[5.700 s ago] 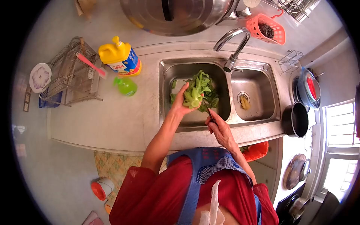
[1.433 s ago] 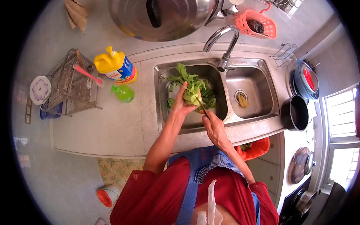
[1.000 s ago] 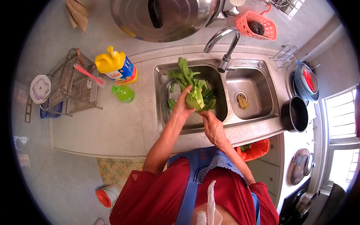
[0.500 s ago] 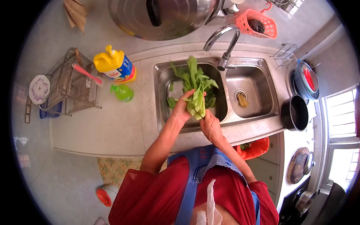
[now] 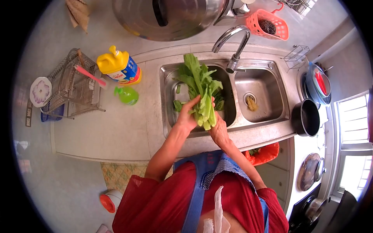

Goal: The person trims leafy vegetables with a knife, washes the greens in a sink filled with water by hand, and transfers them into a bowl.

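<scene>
The double sink (image 5: 268, 101) is spreading beneath the hands. The apron (image 5: 197, 171) is showing red lettering too small to read. The metal lid (image 5: 186, 19) is running out of view at the top. The leafy greens (image 5: 200, 83) are hanging over the left basin, hiding part of it. The yellow jug (image 5: 116, 64) is displaying "LABOUR". The left hand (image 5: 188, 117) is gripping the greens; the right hand (image 5: 220, 131) is curling by the stalk ends, its hold hidden.
</scene>
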`<action>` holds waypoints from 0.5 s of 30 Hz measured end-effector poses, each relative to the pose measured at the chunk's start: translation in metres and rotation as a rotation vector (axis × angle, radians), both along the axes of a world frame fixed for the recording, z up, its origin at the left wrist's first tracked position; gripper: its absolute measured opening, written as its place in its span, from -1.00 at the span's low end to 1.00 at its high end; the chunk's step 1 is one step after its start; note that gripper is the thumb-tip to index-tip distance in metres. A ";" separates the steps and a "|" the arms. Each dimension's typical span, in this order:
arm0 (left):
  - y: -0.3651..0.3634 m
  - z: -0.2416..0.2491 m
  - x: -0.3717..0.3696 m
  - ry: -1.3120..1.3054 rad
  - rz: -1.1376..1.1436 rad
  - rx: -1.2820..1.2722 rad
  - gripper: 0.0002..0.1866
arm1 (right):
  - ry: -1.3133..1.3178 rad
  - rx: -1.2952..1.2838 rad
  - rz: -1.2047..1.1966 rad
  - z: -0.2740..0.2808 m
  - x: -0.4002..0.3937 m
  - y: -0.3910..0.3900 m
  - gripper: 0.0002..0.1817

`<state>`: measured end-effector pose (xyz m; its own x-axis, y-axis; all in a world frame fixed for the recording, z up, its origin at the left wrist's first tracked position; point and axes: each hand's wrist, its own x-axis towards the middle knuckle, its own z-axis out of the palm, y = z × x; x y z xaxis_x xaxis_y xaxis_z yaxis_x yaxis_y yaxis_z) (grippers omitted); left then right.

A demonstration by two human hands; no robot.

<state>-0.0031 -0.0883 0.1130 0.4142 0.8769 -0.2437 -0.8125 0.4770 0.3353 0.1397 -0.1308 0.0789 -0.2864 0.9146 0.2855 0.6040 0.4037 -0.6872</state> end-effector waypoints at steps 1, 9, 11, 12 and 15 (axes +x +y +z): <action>-0.002 -0.001 0.000 -0.080 -0.050 -0.015 -0.56 | 0.000 0.000 0.000 0.000 0.000 0.000 -0.76; -0.016 -0.004 0.015 -0.045 0.091 0.092 -0.49 | -0.059 -0.127 -0.022 0.011 0.000 -0.002 -0.67; -0.017 -0.003 0.013 -0.082 0.096 0.106 -0.48 | -0.068 -0.130 -0.031 0.009 0.000 0.000 -0.67; -0.015 -0.005 0.010 -0.129 0.049 0.092 -0.48 | -0.078 -0.131 -0.038 0.008 0.000 0.002 -0.66; -0.012 -0.011 0.002 -0.184 -0.018 0.083 -0.47 | -0.214 -0.062 -0.041 0.005 -0.002 0.005 -0.68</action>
<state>-0.0015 -0.1008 0.1023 0.4612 0.8828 -0.0892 -0.8551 0.4691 0.2208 0.1373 -0.1258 0.0843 -0.2966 0.9407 0.1647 0.7536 0.3365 -0.5647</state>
